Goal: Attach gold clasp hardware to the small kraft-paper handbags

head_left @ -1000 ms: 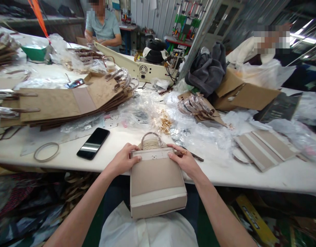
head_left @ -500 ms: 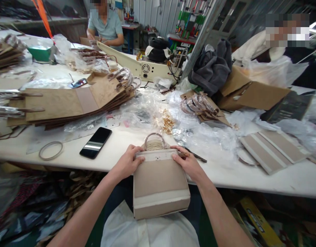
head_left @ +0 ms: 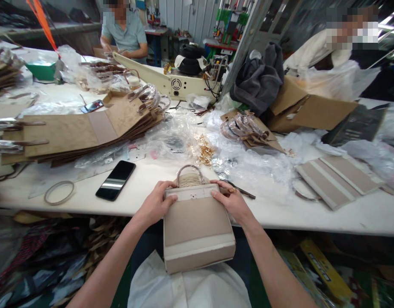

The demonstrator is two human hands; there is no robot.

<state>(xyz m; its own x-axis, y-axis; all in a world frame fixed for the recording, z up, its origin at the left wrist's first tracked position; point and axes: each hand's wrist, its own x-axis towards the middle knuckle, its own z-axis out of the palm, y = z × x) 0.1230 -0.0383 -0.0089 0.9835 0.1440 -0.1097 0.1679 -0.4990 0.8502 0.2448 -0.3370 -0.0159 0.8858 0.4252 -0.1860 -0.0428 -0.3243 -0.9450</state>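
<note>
A beige handbag [head_left: 198,220] with pale bands lies tilted between my lap and the table edge, its base toward me. One wrapped handle loop [head_left: 189,169] rises at its far end. My left hand [head_left: 160,199] grips the bag's upper left corner, thumb on the pale band and fingers behind. At the upper right corner, my right hand [head_left: 230,199] holds it the same way. A small golden-brown item shows at the right fingers; I cannot make out what it is. Just beyond that hand lies a thin dark tool [head_left: 243,190].
A black phone [head_left: 116,180] and a tape ring [head_left: 59,192] lie left. Stacked brown bag pieces [head_left: 71,132], gold hardware [head_left: 205,150] and plastic wrap cover the table beyond. A flat striped panel [head_left: 339,182] lies right. Two people sit across the table.
The view has shifted slightly, so the table's things appear a little further left. Both hands keep their hold on the handbag, which has barely moved.
</note>
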